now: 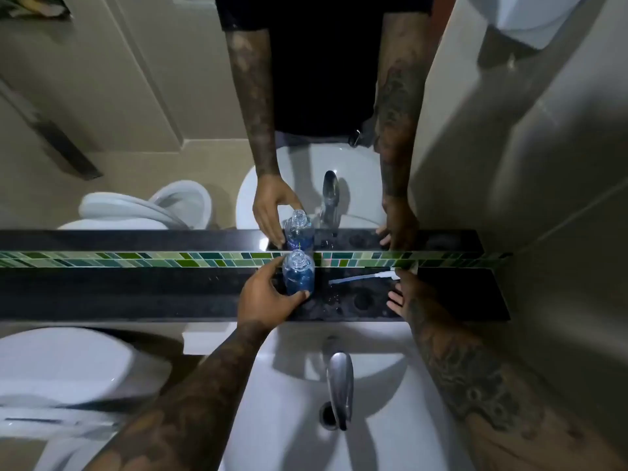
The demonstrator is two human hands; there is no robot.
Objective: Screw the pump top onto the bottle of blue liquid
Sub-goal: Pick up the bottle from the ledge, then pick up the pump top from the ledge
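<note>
On the dark ledge [136, 294] behind the white basin [292, 396], a small clear bottle of blue liquid [298, 278] is standing upright with its neck open and uncapped. It is sitting close against the strip of green mosaic tiles [136, 260] that is running along the foot of the mirror [153, 96], and its reflection is showing directly above it in the glass.

The left hand [263, 295] is wrapping around the bottle from the left side, with the thumb pressing against the lower front of the bottle and the fingers [275, 263] curling round behind it, so the hand is holding the bottle where it stands on the ledge.

The pump top [365, 277] is lying on its side on the ledge to the right of the bottle, its thin white tube pointing left toward the bottle and its head lying by the tile strip. It is apart from the bottle.

The right hand [406, 295] is reaching onto the ledge just beside the head end of the pump top. Its fingers are lying loosely spread and are gripping nothing; whether a fingertip is touching the pump head cannot be told from this angle.

Water drops are speckling the ledge between the two hands. A chrome tap [339, 385] is reaching out over the basin below, and a white toilet [68, 368] is sitting at the lower left.
</note>
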